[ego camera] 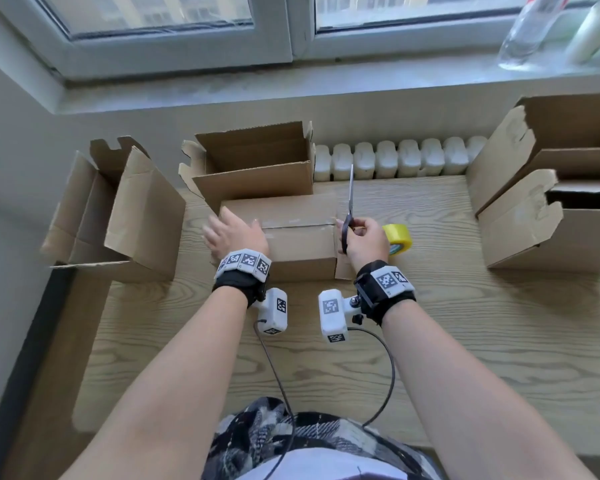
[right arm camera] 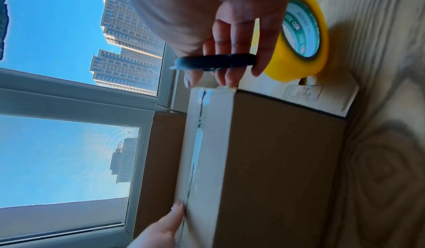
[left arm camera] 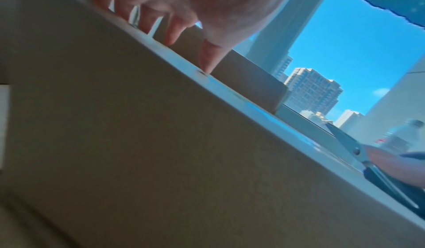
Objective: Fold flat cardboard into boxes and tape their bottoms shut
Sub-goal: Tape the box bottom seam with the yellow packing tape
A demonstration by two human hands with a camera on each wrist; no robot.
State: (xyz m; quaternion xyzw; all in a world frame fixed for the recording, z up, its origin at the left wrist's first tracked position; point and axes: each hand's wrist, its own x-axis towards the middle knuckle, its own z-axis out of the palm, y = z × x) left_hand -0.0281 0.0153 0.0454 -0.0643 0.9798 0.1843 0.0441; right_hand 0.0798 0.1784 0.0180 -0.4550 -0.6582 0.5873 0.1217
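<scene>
Head view: we see the box (ego camera: 293,237) lying bottom-up at the middle of the table (ego camera: 430,341), its two bottom flaps meeting at a seam covered by a strip of clear tape (ego camera: 293,226). Our left hand (ego camera: 234,233) lies on the left end of the box with fingers straight and spread, pressing down; the left wrist view confirms the fingertips (left arm camera: 208,64) touching the taped surface. Our right hand (ego camera: 366,239) sits at the right end of the box, fingers curled through the dark handles of the scissors (ego camera: 350,209), whose blades point away from us, toward the window. We cannot tell whether the blades are parted. In the right wrist view the lower fingers touch the box's top edge where the tape ends. A yellow tape roll (ego camera: 399,239) stands on the table just right of the right hand, beside the box. An open box (ego camera: 257,168) stands behind the taped one, touching it. More open boxes stand at the far left (ego camera: 118,216) and far right (ego camera: 548,188). A clear bottle (ego camera: 527,32) stands on the windowsill.
</scene>
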